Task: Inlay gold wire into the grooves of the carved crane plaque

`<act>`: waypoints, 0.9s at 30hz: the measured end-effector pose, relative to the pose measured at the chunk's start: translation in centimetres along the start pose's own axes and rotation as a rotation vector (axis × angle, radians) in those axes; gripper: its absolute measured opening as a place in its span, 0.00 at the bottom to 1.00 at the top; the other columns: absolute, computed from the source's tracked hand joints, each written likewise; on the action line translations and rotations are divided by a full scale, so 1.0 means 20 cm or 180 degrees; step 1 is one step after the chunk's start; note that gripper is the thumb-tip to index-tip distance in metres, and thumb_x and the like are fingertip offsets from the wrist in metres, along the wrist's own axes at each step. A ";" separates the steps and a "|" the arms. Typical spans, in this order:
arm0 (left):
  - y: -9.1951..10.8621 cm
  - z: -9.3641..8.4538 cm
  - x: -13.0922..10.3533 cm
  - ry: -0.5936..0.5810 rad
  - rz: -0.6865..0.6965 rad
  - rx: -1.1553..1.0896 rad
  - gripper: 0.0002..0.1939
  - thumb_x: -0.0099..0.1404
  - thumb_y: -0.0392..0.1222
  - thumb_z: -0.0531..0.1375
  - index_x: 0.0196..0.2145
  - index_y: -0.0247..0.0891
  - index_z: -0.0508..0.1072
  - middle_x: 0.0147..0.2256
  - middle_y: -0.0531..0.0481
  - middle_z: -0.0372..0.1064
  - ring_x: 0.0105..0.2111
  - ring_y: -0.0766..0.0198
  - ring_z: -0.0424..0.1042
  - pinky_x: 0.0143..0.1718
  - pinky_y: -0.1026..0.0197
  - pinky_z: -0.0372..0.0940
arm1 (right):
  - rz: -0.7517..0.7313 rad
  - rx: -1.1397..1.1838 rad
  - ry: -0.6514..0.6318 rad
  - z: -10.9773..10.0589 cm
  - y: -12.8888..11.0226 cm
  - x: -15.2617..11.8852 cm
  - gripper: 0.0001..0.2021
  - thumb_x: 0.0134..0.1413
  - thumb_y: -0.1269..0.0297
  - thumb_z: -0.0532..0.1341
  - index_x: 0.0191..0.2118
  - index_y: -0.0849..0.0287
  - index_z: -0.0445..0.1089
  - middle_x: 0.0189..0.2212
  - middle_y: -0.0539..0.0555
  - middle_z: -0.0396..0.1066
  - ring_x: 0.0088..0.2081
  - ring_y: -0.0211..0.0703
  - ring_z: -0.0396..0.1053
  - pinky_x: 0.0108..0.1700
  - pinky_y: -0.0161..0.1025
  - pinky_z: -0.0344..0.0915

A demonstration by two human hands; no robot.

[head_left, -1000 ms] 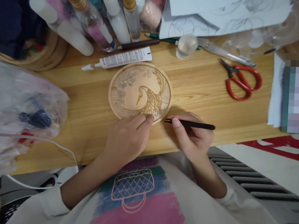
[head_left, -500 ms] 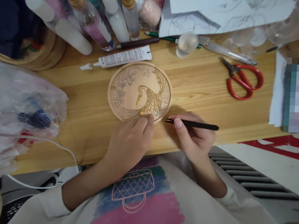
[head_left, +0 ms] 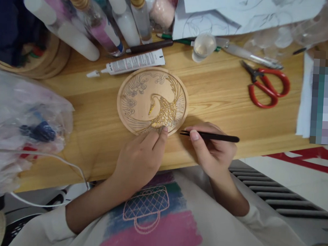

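Observation:
A round wooden plate (head_left: 160,89) with a raised rim lies on the table, bearing a bird outlined in gold wire and grey drawn lines of wings and clouds. Over its lower edge, my left hand (head_left: 141,156) rests with fingers bent close together and one fingertip pressed on the bird's lower body. Whatever may be under those fingers is hidden. To the right of the plate, my right hand (head_left: 216,151) is closed around black tweezers (head_left: 220,137). Their tips point left, apart from the rim and just above the table.
Behind the plate lie a white glue tube (head_left: 136,61), a dark pen (head_left: 150,46) and a small clear cup (head_left: 203,48). Red-handled scissors (head_left: 269,88) lie at right. Bottles (head_left: 102,31) and paper sketches (head_left: 207,22) line the back; a plastic bag (head_left: 29,123) sits left.
The view has shifted slightly. My left hand has moved very little, its fingertip still on the plate; the tweezers stay in my right hand in nearly the same place.

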State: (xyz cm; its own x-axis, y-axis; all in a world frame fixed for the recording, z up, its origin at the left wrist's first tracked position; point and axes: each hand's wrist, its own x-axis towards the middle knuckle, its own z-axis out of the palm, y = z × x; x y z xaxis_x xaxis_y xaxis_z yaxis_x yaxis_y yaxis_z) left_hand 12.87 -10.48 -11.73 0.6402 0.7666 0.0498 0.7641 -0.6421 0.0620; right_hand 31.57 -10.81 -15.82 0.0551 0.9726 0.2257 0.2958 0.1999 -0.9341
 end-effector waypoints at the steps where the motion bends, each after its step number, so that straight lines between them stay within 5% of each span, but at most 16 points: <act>1: 0.00 0.00 0.00 0.0008 -0.0001 -0.0003 0.13 0.70 0.29 0.55 0.51 0.26 0.70 0.31 0.48 0.74 0.29 0.61 0.74 0.25 0.60 0.66 | 0.0005 0.0002 -0.0001 0.00 0.00 0.00 0.06 0.60 0.71 0.62 0.38 0.54 0.75 0.31 0.50 0.78 0.32 0.40 0.75 0.34 0.40 0.72; 27: 0.04 0.03 0.02 0.0061 -0.0159 0.0077 0.13 0.70 0.28 0.51 0.48 0.29 0.71 0.28 0.50 0.73 0.26 0.63 0.72 0.24 0.60 0.63 | 0.0003 -0.0043 -0.0023 0.00 0.00 0.00 0.05 0.60 0.70 0.62 0.37 0.54 0.75 0.31 0.50 0.78 0.32 0.40 0.75 0.34 0.40 0.72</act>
State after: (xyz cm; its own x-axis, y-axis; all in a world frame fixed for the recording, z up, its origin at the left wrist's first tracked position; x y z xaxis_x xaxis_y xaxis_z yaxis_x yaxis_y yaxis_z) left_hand 13.68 -10.72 -12.24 0.5999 0.7973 0.0665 0.7968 -0.6029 0.0408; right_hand 31.61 -10.81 -15.85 0.0484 0.9737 0.2227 0.3086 0.1974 -0.9305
